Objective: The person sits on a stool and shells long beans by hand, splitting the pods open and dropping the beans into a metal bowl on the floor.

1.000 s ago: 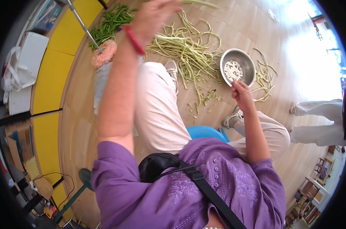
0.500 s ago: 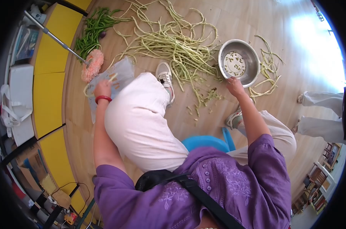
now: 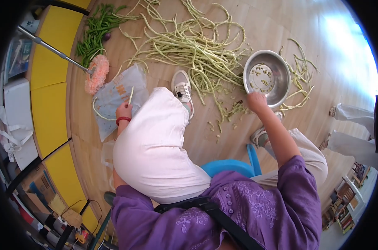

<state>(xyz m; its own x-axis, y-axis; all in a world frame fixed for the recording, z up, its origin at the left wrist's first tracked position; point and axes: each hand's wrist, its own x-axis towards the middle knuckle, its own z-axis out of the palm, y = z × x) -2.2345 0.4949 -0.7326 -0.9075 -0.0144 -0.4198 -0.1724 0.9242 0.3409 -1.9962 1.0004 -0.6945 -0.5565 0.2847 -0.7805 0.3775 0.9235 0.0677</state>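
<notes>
- Left hand, well left of the steel bowl: fingers closed on one long bean, over one plastic bag. Bean probably light, limp, snappable; best pinched near an end.
- Right hand, at bowl's near rim: fingers bunched; anything held, cannot tell.
- One bowl; bean pieces inside, too small to count.
- Left of bowl: one bean pile, strands uncountable.
- Far left of bowl: one pepper heap.
</notes>
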